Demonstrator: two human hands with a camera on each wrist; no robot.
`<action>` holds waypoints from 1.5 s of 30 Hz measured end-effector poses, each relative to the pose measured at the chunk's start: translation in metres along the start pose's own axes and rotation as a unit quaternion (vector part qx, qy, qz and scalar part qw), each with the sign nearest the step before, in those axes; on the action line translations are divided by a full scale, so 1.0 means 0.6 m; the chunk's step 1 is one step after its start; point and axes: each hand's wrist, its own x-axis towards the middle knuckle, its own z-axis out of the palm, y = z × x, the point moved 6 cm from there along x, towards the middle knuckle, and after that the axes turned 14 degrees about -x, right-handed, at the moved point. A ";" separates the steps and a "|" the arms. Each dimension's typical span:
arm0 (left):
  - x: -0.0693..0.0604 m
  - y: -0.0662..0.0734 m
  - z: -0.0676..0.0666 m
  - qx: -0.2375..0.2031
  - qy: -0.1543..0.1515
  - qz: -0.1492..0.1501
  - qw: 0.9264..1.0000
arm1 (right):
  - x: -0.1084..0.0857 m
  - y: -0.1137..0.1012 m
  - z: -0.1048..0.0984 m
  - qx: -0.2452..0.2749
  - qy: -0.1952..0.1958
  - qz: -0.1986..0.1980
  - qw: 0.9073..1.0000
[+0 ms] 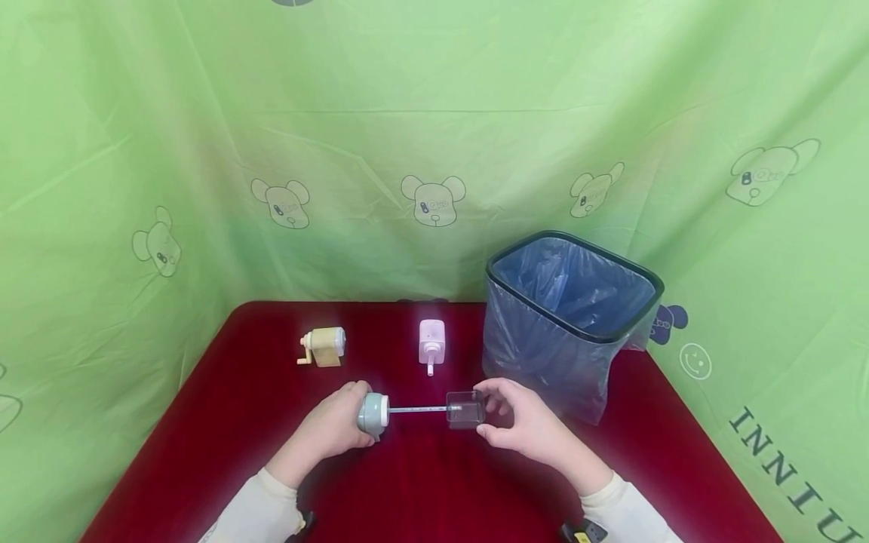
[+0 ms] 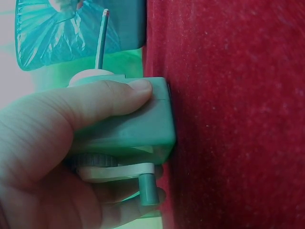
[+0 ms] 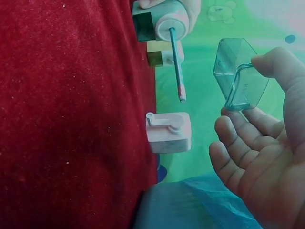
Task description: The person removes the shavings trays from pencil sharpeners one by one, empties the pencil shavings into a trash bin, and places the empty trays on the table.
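Note:
My left hand grips a pale green crank pencil sharpener above the red table, thumb along its side. The sharpener's crank shows by the fingers in the left wrist view. A pencil sticks out of its white front, pointing toward the right hand. Between thumb and fingertips, my right hand pinches a clear plastic shavings drawer. In the right wrist view the drawer is tilted and see-through, apart from the pencil's eraser end. A dark opening shows in the sharpener's body.
A pink crank sharpener stands behind the pencil. A yellow crank sharpener is at the back left. On the right stands a bin with a dark rim and a blue-tinted plastic liner. Green cloth hangs around the table.

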 end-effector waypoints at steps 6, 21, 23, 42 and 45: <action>0.000 0.001 0.000 -0.002 0.000 0.001 1.000 | -0.001 0.004 0.007 0.005 -0.014 -0.002 1.000; 0.000 -0.001 0.000 0.002 0.003 -0.002 1.000 | 0.001 0.008 0.024 0.007 -0.029 -0.010 1.000; -0.001 0.000 0.000 0.000 0.002 -0.002 1.000 | 0.000 0.009 0.028 0.005 -0.033 -0.010 0.999; 0.001 -0.002 0.000 0.001 -0.002 -0.001 1.000 | -0.003 0.015 0.044 0.013 -0.049 -0.013 0.999; 0.001 -0.003 0.000 0.002 -0.002 -0.002 1.000 | -0.004 0.016 0.047 0.010 -0.053 -0.010 0.998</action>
